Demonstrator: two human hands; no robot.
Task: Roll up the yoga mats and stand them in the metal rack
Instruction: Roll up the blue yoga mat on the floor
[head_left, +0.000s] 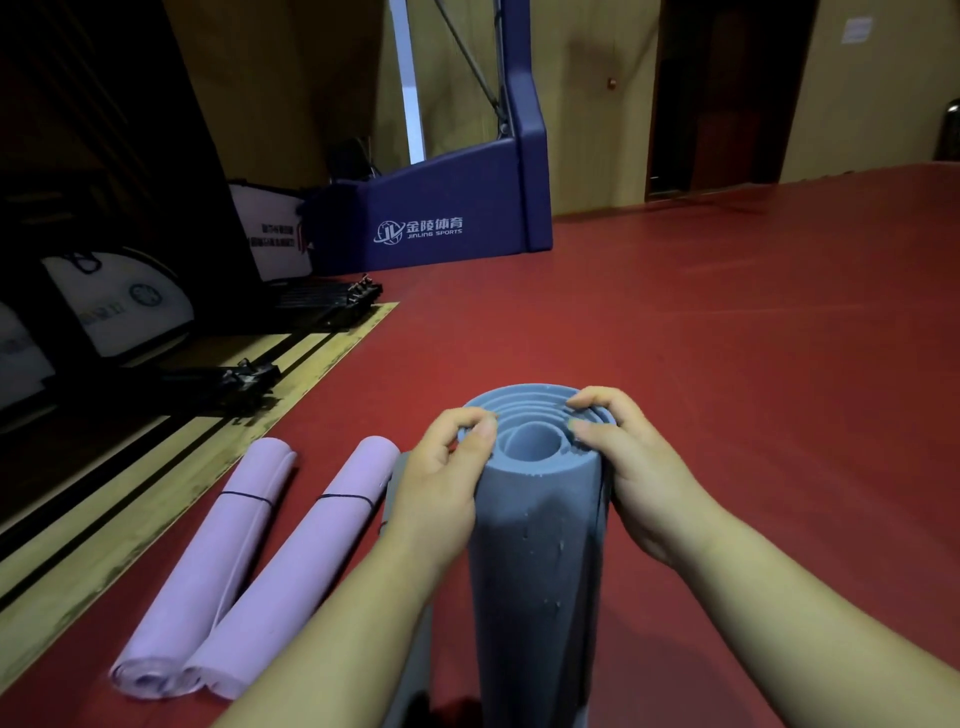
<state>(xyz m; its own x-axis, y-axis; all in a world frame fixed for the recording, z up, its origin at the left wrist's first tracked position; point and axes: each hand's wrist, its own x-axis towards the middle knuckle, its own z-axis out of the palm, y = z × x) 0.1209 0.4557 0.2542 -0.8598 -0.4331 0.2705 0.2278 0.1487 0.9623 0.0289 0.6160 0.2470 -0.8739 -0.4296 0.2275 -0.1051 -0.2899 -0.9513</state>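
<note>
A rolled blue-grey yoga mat (535, 561) stands upright on the red floor in front of me, its spiral end facing up. My left hand (441, 488) grips its top left edge, thumb on the rim. My right hand (623, 457) grips the top right edge, fingers curled over the layers. Two rolled lilac mats (218, 561) (301, 566), each tied with a dark band, lie side by side on the floor to the left. Another grey mat (395, 483) lies partly hidden behind my left forearm. No metal rack is identifiable.
A blue padded basketball stand base (431, 218) stands at the back centre. Black folded frames (327, 301) (228, 379) and white signs (119, 306) lie along the wooden strip at the left. Open red floor stretches to the right, toward a dark doorway (722, 98).
</note>
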